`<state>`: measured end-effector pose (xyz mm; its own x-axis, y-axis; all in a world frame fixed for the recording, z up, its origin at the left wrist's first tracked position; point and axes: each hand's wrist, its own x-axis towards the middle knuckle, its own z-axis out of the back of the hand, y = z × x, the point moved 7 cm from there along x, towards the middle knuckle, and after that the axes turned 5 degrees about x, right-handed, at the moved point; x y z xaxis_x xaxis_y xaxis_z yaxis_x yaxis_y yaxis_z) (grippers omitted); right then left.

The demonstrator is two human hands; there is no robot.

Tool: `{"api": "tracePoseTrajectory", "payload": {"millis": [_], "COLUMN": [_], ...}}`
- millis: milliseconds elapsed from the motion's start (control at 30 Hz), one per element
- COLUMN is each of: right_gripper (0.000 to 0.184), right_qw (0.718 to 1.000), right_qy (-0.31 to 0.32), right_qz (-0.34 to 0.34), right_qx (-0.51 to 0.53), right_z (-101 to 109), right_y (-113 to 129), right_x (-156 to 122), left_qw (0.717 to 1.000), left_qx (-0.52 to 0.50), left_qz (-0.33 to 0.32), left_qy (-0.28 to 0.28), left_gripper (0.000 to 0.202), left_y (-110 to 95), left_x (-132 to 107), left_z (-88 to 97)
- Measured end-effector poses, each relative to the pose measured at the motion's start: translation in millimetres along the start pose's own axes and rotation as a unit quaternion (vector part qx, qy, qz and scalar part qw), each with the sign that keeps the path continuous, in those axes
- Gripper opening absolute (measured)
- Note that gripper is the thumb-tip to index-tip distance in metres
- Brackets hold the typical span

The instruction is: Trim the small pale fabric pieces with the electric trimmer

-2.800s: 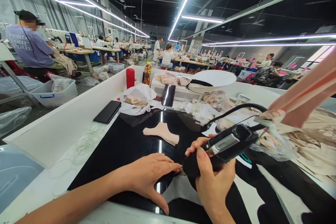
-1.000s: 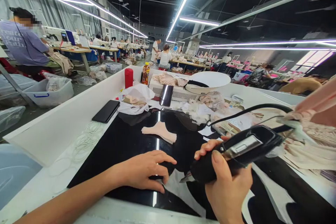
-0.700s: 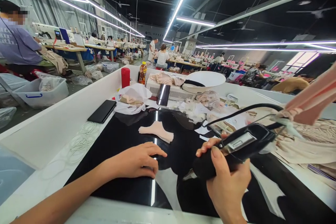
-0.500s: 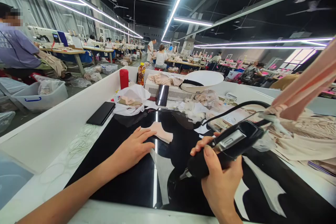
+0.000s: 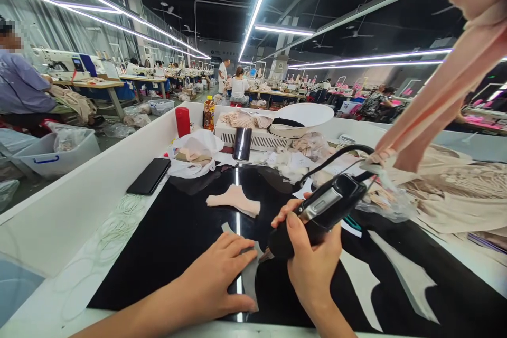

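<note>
My left hand (image 5: 225,269) lies flat with fingers apart on a grey fabric piece (image 5: 251,282), pressing it to a glossy black work surface (image 5: 170,253). In my right hand (image 5: 311,261) is a black corded handheld power tool (image 5: 317,216). Its narrow metal tip (image 5: 266,255) is at the right edge of the grey piece; whether it touches, I cannot tell. A peach fabric piece (image 5: 234,200) lies farther back. Right of my right hand lie a white pattern-shaped piece (image 5: 362,285) and a stack of pale pieces (image 5: 410,280).
Peach cloth strips (image 5: 431,95) hang down to the tool's rear end. A black phone (image 5: 149,176), a plastic bag with fabric (image 5: 194,156) and a bottle (image 5: 208,113) stand along the left and back. Beige fabric (image 5: 455,195) is heaped at right. A low white wall (image 5: 79,222) borders the table.
My left hand has moved off the peach piece, nearer to me, onto the grey piece. The tool has shifted left, its tip now at that piece's edge.
</note>
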<state>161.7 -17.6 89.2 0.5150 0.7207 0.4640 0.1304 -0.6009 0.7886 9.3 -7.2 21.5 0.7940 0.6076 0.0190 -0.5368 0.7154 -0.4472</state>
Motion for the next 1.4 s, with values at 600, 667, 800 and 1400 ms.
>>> {"api": "tracePoseTrajectory", "payload": {"millis": [600, 667, 800, 1400], "right_gripper": [0.034, 0.034, 0.028, 0.03], "right_qw": [0.999, 0.999, 0.998, 0.997], "right_qy": [-0.007, -0.008, -0.007, -0.047], "right_qz": [0.019, 0.021, 0.02, 0.028], "right_qx": [-0.047, -0.047, -0.054, -0.045], "right_z": [6, 6, 4, 14], "right_y": [-2, -1, 0, 0], "right_x": [-3, -3, -4, 12], "left_qw": [0.999, 0.999, 0.999, 0.999], "left_qx": [0.006, 0.007, 0.01, -0.014], "left_qz": [0.011, 0.011, 0.006, 0.001], "left_qy": [0.042, 0.044, 0.046, 0.037], "left_gripper": [0.083, 0.083, 0.082, 0.08], "left_y": [-3, -3, -4, -2], "left_x": [-4, -5, -5, -7], "left_z": [-1.7, -1.9, -1.0, -2.2]}}
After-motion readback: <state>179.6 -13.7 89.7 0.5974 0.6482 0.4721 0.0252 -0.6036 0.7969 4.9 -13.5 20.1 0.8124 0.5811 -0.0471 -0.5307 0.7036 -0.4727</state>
